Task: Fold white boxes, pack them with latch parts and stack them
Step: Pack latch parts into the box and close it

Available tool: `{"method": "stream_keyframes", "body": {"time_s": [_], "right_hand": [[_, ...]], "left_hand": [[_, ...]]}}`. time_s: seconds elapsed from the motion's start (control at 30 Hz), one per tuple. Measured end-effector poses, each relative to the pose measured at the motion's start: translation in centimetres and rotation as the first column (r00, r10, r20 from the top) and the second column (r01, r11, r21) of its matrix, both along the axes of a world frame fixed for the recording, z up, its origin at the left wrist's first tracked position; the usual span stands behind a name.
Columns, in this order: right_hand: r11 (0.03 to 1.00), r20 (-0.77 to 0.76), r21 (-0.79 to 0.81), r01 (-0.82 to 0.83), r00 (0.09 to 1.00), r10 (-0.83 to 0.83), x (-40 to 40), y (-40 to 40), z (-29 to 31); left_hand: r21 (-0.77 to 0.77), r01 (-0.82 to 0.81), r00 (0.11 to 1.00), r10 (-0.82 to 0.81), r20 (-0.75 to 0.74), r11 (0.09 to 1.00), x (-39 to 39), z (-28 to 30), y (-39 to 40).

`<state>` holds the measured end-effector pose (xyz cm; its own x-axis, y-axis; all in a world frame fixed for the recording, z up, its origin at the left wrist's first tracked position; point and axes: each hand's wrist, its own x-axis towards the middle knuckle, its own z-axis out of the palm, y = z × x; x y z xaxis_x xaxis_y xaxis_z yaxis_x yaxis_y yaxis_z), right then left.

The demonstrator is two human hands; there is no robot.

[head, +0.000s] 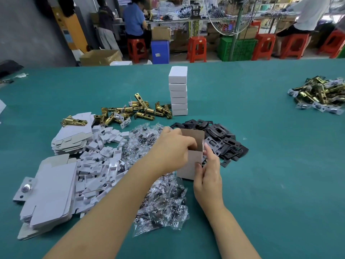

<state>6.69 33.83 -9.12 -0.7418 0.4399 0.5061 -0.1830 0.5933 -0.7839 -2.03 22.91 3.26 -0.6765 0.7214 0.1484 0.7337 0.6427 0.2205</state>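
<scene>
An open white box stands upright on the green table, its lid flap raised. My left hand reaches into its open top with curled fingers; what they hold is hidden. My right hand grips the box's right side, thumb on the front face. Brass latches lie behind, black plates to the right, bagged screws in front. A stack of closed white boxes stands at the back.
Flat box blanks and small white inserts cover the left. A second latch pile lies far right. Beyond the table are people at benches, red stools and a green crate.
</scene>
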Motion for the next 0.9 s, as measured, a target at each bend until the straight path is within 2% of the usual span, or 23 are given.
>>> {"method": "stream_keyframes", "body": {"time_s": [0.07, 0.13, 0.17, 0.2, 0.23, 0.3, 0.37, 0.4, 0.47, 0.63, 0.8, 0.9], "right_hand": [[1.000, 0.009, 0.003, -0.010, 1.000, 0.010, 0.0, 0.1, -0.1], [1.000, -0.002, 0.002, -0.014, 1.000, 0.014, 0.0, 0.1, 0.0], [1.000, -0.008, 0.003, -0.010, 1.000, 0.010, 0.0, 0.1, 0.1], [1.000, -0.009, 0.001, -0.005, 1.000, 0.005, 0.0, 0.1, 0.2], [1.000, -0.003, -0.002, 0.000, 1.000, 0.000, -0.1, 0.1, 0.3], [1.000, 0.010, -0.006, -0.001, 1.000, 0.001, 0.0, 0.0, 0.3], [1.000, 0.017, -0.008, -0.010, 1.000, 0.010, 0.0, 0.1, 0.2], [1.000, 0.020, -0.009, -0.014, 1.000, 0.014, 0.0, 0.1, 0.2], [1.000, 0.024, -0.014, -0.020, 0.999, 0.021, -0.1, 0.2, 0.2], [0.999, 0.026, -0.027, -0.033, 0.999, 0.034, 0.0, 0.3, -0.1], [0.999, 0.026, -0.024, -0.026, 0.999, 0.027, 0.0, 0.3, 0.0], [0.999, 0.014, -0.040, -0.021, 1.000, 0.022, 0.0, 0.3, 0.1]], "left_hand": [[0.216, 0.028, 0.998, -0.015, -0.062, 0.976, -0.1, -0.3, -0.7], [0.482, -0.027, 0.992, 0.082, -0.093, 0.876, -0.4, -1.0, -1.3], [0.576, -0.105, 0.990, 0.140, -0.017, 0.810, -0.7, -1.2, -1.6], [0.628, -0.210, 0.978, 0.172, 0.121, 0.749, -0.9, -1.3, -1.9], [0.632, -0.323, 0.941, 0.169, 0.293, 0.704, -1.2, -1.4, -2.1], [0.558, -0.491, 0.804, 0.100, 0.587, 0.669, -1.5, -1.7, -2.3], [0.509, -0.591, 0.629, -0.037, 0.776, 0.626, -1.7, -2.1, -2.6], [0.499, -0.617, 0.557, -0.110, 0.823, 0.608, -1.6, -2.3, -2.6], [0.494, -0.607, 0.517, -0.162, 0.841, 0.623, -1.5, -2.5, -2.6], [0.486, -0.540, 0.547, -0.152, 0.823, 0.688, -1.4, -2.9, -2.2], [0.540, -0.567, 0.518, -0.240, 0.821, 0.622, -0.9, -3.4, -1.2], [0.559, -0.547, 0.507, -0.284, 0.814, 0.624, -0.9, -3.7, -1.3]]}}
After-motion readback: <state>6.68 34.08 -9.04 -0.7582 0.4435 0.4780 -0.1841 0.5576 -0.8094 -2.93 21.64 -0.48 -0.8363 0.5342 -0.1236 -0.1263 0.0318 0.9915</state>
